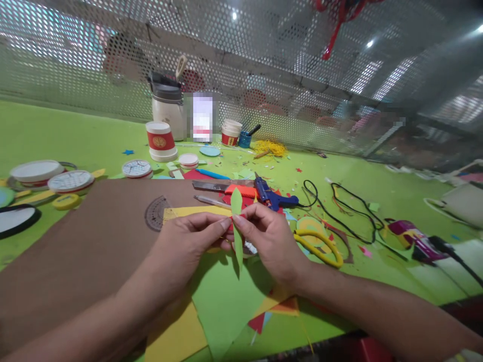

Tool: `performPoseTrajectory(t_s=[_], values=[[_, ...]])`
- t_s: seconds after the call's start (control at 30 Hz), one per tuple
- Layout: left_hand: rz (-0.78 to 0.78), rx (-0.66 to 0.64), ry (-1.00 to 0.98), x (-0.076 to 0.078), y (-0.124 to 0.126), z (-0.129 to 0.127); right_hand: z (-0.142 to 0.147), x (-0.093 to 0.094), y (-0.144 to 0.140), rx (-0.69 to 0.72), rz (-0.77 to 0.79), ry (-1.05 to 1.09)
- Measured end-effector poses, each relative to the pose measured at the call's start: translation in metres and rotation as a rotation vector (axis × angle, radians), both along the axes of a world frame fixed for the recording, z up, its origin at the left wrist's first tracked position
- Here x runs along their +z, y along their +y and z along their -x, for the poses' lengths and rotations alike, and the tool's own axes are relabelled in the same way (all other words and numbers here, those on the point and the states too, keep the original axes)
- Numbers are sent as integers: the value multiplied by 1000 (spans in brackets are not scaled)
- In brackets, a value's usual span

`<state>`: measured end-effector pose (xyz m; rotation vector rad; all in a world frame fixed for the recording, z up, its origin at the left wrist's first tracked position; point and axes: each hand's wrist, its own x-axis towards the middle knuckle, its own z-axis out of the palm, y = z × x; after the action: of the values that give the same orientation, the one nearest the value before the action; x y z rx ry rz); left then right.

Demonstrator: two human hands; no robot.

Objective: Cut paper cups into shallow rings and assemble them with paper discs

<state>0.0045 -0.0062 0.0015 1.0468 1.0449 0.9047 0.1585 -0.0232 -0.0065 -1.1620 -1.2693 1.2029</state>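
Observation:
A narrow light-green paper leaf [236, 201], pointed at both ends, stands upright between my hands. Small bits of red show at its middle, under my fingertips. My left hand [188, 236] is closed in a pinch at the leaf's left edge. From the other side, my right hand [269, 239] pinches the same middle part between thumb and index finger. Behind the fingers, a small round piece with a silvery patch [249, 248] is partly hidden. Below lie a sheet of green paper [221, 301] and a yellow sheet [177, 332].
Beyond my hands lie a utility knife [241, 190], a blue glue gun [275, 196] with a black cord, and a protractor [156, 213]. Yellow-handled scissors [320, 249] rest at right. Brown card [101, 251] covers the left. Paper cups [161, 142] stand near the mesh screen [264, 65].

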Motion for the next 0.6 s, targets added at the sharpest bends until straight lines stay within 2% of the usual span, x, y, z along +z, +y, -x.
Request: performPoseTrajectory(t_s=[0.17, 0.33, 0.5, 0.6], values=[[20, 36, 20, -2, -1, -2, 2, -4, -1, -23, -28, -33], [95, 76, -38, -3, -3, -3, 6, -9, -1, -8, 19, 23], [30, 68, -31, -7, 2, -1, 9, -4, -2, 34, 68, 89], [18, 78, -35, -8, 6, 1, 5, 0, 2, 9, 32, 120]])
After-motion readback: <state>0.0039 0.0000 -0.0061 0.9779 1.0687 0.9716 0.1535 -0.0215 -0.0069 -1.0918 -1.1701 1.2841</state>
